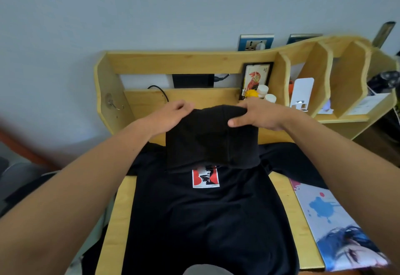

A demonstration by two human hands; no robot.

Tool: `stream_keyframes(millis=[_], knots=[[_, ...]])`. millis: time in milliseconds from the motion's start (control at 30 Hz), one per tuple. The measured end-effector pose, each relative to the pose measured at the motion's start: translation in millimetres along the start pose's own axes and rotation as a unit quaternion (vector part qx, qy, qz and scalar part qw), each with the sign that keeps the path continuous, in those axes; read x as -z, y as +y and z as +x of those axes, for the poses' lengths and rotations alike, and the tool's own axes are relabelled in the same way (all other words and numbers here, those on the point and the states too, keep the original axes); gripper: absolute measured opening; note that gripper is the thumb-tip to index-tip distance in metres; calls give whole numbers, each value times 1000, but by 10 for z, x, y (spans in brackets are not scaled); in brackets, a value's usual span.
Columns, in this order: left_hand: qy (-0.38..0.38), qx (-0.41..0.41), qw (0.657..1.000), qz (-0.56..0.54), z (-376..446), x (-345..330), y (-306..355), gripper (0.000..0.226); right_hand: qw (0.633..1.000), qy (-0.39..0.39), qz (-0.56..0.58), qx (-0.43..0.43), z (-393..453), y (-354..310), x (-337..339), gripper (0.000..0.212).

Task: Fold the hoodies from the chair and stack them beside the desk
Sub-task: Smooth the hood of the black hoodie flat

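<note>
Nearest the camera, the black hoodie [207, 220] lies spread flat on the wooden bench [283, 199], its body running toward the person and its sleeves spreading off to either side. A small red and white print [205, 177] shows on the chest, and a printed mat [337, 220] lies just beside the hoodie on the right. The cloth looks soft, thick and limp; it will likely sag and slide unless taken by two edges at once, so seams and corners are the fair places to grip. Farther out, both arms reach forward over the garment. The hood [212, 136] is doubled down over the chest, just above the print. The left hand [171, 115] grips the hood's upper left edge, fingers curled into the fabric. The right hand [257, 114] pinches the upper right edge, thumb on top, though its fingertips are hidden. Beyond stand small bottles [266, 94] and a framed picture [256, 78].
</note>
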State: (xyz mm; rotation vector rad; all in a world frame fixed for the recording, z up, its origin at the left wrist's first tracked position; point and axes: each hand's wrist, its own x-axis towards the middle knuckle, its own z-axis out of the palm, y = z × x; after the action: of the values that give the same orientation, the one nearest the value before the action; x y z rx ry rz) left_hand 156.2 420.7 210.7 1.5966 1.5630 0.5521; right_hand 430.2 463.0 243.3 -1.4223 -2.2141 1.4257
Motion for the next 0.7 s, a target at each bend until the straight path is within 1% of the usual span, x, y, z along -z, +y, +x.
stream_keyframes(millis=[33,67,100,133,167,200,233,300,367,400,433,467,500,533,600,633,667,700], knots=[[-13,-9,999,28,9,-1,-10,38,999,-29,-17,-10,10,44,-27,16],[-42,-9,997,68,20,-11,-79,36,999,-45,-20,-18,4,93,-36,18],[-71,-11,989,133,23,-36,-180,36,998,-52,-13,-25,-10,149,-22,20],[-85,-14,973,215,25,-71,-323,37,998,-58,0,-32,-37,209,-2,21],[-78,-16,955,286,16,-110,-487,36,997,-70,8,-42,-67,294,8,23],[-60,-7,945,321,-12,-141,-640,34,994,-92,14,-58,-111,368,1,26],[-47,16,949,311,-47,-178,-782,31,990,-121,15,-74,-143,458,-30,30],[-48,47,965,254,-130,-288,-1004,25,982,-165,9,-93,-195,612,-143,34],[-43,40,971,233,-253,-455,-1071,26,980,-183,-5,-84,-238,757,-347,28],[-35,29,973,225,-347,-566,-1098,29,981,-180,-38,-63,-258,828,-479,25],[-29,24,977,210,-465,-684,-1126,30,981,-166,-97,-41,-287,937,-661,21],[-33,30,981,191,-592,-815,-1183,31,976,-152,-154,-24,-333,1073,-863,19],[-52,47,983,172,-721,-951,-1277,29,968,-158,-195,-19,-403,1232,-1066,19],[-85,74,982,151,-847,-1101,-1401,26,956,-191,-223,-23,-503,1384,-1257,22],[-144,150,974,90,-1104,-1407,-1630,25,913,-303,-265,-64,-705,1692,-1574,30],[-144,198,969,38,-1213,-1552,-1730,26,895,-343,-269,-92,-805,1834,-1691,36],[-110,258,959,-42,-1296,-1677,-1787,27,895,-347,-255,-120,-881,1947,-1775,37],[-51,321,937,-127,-1351,-1773,-1807,25,912,-309,-217,-157,-928,2017,-1844,31]])
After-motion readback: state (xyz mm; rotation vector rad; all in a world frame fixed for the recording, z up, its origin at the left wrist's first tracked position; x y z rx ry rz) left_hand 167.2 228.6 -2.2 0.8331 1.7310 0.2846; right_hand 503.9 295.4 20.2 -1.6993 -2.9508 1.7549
